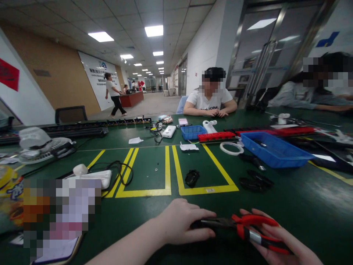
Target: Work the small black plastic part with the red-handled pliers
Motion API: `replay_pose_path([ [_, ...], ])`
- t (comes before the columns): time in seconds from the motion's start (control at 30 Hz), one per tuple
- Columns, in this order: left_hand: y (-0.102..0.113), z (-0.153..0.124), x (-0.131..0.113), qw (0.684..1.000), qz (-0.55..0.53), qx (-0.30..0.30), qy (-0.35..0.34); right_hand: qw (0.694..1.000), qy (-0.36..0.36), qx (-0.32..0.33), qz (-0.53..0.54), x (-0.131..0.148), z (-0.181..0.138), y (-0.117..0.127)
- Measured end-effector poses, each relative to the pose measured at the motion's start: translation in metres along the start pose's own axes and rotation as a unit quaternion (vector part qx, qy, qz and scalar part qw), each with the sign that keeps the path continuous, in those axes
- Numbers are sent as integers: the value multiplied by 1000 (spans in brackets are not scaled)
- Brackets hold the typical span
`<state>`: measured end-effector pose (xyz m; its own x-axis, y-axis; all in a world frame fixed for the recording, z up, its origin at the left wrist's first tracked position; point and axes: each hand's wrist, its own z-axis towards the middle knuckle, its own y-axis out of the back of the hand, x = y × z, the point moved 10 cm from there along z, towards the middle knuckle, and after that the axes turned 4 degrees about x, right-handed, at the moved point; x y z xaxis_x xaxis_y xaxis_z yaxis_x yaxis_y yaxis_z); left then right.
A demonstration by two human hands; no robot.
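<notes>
Green table (303, 206): right hand (278, 239) grips red pliers (248, 230), left hand (182, 222) seemingly pinches their jaws.

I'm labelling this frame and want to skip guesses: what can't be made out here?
Head view only:
- Pliers tip: covered by the left hand, so anything gripped there is hidden.
- Right hand: cut off by the bottom edge.
- Black part in the yellow box: too small to identify.
- Blue bin contents: mostly hidden by its wall.
- Lower-left items: pixelated.
</notes>
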<state>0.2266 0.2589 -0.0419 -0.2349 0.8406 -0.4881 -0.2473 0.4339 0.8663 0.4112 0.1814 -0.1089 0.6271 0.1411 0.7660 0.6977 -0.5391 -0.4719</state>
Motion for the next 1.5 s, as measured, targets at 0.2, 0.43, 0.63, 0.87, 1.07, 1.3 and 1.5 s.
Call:
replay_pose_path([
  [0.2, 1, -1, 1, 1000, -3, -2, 12, 1000, 6, 11, 11, 2, -10, -10],
  [0.43, 0, -2, 0, 1000, 0, 5, 7, 1000, -5, -1, 5, 0, -12, -13],
  [0.63, 1, -3, 0, 1000, -5, 9, 1, 1000, -18, -21, -2, -2, -13, -9],
  [0.87, 0, -3, 2, 1000, -15, 16, 1, 999, -14, -41, -5, -1, -15, -10],
  [1.07, 4, -6, 2, 1000, 0, -10, 7, 998, -2, -61, 18, 2, -18, -16],
  [1.3, 5, -7, 2, 1000, -15, -19, -5, 994, -1, -108, 15, 4, -18, -15],
  [1.5, 4, -7, 3, 1000, -10, -19, 2, 993, -2, -117, 12, 4, -17, -13],
])
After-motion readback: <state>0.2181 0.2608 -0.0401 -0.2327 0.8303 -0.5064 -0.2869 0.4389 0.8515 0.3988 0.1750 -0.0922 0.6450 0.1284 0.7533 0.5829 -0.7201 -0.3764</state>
